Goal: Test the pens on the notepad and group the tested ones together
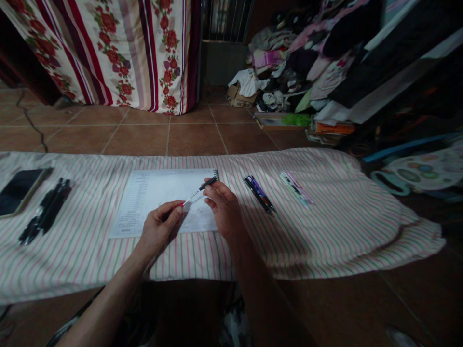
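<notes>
Both my hands hold one pen (198,192) above a spiral notebook (152,200) that lies on a striped cloth (307,226). My left hand (159,229) pinches the thin pale end with a red tip. My right hand (222,205) grips the black end near the notebook's spiral. The pen slants up to the right between the two hands.
A bundle of black pens (47,209) and a dark phone (18,190) lie at the left of the cloth. Right of the notebook rest dark blue pens (258,193) and light coloured pens (295,188). Piled clothes (307,58) and a floral curtain (119,53) stand behind on the tiled floor.
</notes>
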`<action>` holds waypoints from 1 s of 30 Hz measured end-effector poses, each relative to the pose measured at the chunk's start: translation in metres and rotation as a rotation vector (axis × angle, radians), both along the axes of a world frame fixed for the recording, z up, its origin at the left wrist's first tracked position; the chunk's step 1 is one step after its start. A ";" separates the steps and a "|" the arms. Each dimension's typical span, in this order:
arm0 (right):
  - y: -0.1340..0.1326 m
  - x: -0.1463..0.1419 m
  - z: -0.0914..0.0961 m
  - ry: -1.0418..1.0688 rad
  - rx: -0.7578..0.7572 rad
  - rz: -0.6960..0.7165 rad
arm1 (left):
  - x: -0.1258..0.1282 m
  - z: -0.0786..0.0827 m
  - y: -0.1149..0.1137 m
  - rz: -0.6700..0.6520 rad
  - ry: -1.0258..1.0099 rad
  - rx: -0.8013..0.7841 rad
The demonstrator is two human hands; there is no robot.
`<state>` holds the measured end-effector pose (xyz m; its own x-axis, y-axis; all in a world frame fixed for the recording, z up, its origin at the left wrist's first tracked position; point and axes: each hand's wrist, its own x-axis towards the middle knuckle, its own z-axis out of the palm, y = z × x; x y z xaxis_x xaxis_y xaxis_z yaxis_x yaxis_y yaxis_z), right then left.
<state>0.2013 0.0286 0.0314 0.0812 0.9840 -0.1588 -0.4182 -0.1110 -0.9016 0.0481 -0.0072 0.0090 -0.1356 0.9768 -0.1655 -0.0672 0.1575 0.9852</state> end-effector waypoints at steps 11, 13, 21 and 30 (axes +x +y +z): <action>-0.001 0.000 0.005 -0.015 -0.012 -0.021 | 0.001 0.000 0.000 -0.002 -0.007 0.002; -0.001 0.000 0.005 -0.019 -0.015 -0.014 | 0.001 0.000 0.000 -0.006 -0.014 0.000; -0.001 -0.002 0.000 -0.080 0.020 0.025 | 0.000 -0.002 0.001 -0.028 -0.007 0.005; -0.001 -0.001 -0.002 -0.133 0.027 0.042 | 0.001 0.002 0.000 -0.003 -0.001 -0.010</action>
